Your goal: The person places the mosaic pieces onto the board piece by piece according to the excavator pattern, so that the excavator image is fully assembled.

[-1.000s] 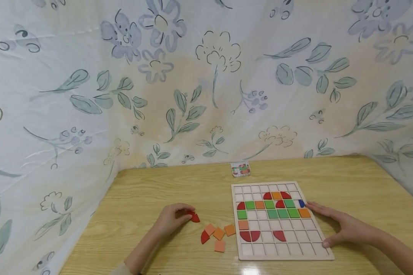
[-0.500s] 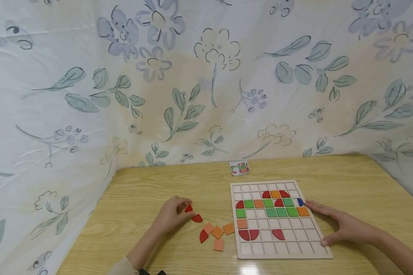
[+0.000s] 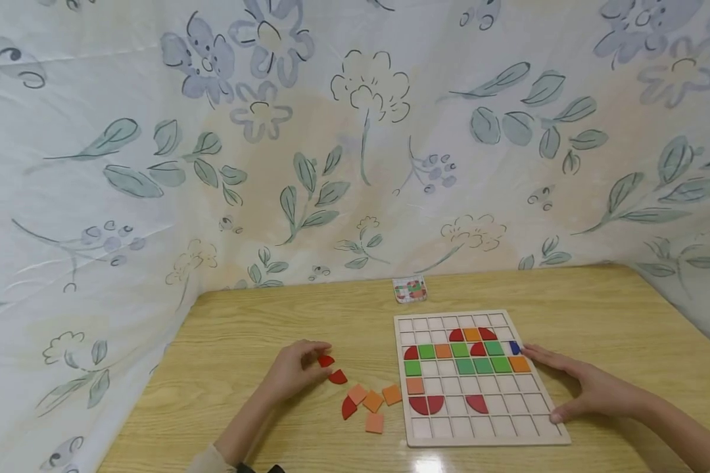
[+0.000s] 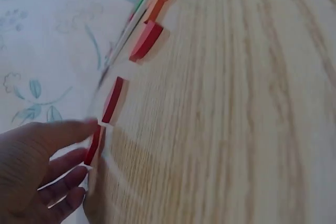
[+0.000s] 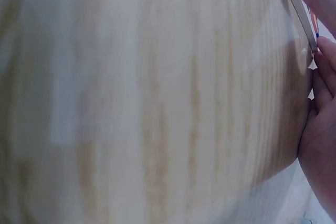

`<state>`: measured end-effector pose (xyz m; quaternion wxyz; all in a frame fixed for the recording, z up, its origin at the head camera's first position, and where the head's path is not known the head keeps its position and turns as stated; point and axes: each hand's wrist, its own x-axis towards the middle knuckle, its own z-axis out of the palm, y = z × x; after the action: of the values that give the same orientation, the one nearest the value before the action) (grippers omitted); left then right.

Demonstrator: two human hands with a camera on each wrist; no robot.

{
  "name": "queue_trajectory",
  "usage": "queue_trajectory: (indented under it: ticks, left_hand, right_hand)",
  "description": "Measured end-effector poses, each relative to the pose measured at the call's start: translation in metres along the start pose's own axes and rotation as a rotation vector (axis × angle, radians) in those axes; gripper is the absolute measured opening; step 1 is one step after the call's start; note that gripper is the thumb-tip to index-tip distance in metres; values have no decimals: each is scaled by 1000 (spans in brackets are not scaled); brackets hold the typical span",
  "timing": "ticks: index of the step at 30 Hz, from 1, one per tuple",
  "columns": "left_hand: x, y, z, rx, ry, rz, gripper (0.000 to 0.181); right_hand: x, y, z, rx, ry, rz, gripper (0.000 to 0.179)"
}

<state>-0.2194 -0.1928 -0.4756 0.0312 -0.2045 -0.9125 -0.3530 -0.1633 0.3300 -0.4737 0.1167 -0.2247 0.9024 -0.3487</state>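
My left hand point(image 3: 292, 371) holds a red quarter-circle tile point(image 3: 327, 360) by its edges between thumb and fingers, low at the tabletop. In the left wrist view the thumb touches one end of that tile point(image 4: 94, 145), with fingertips near its other end. A second red quarter-circle tile point(image 3: 338, 377) lies just beyond the fingers. My right hand point(image 3: 597, 391) rests along the right side of the wooden grid board point(image 3: 458, 427), fingers extended and thumb at its near right edge. Red, green, orange and blue pieces sit in several of the board's squares.
Between the left hand and the board lie several orange square tiles point(image 3: 373, 401) and another red quarter-circle tile point(image 3: 348, 408). A small pattern card point(image 3: 410, 289) lies behind the board on the wooden table point(image 3: 260, 315). Floral cloth point(image 3: 307, 197) hangs behind and at both sides.
The left fingers have drawn the red quarter-circle tile away from the second red one and turned it. The right hand stays at the board's edge.
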Motion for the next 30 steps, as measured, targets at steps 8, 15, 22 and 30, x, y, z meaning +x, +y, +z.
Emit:
queue_trajectory:
  ticks: [8, 15, 22, 30]
  left_hand:
    - [1, 1, 0, 2, 26, 20, 31]
    - [3, 1, 0, -11, 20, 4, 35]
    - [7, -2, 2, -54, 15, 31, 31]
    - [20, 42, 24, -81, -11, 35, 28]
  right_hand:
    - [2, 1, 1, -11, 14, -14, 91]
    - [3, 1, 1, 35, 11, -11, 91]
    - [5, 0, 1, 35, 9, 4, 92]
    - [4, -4, 2, 76, 16, -19, 91]
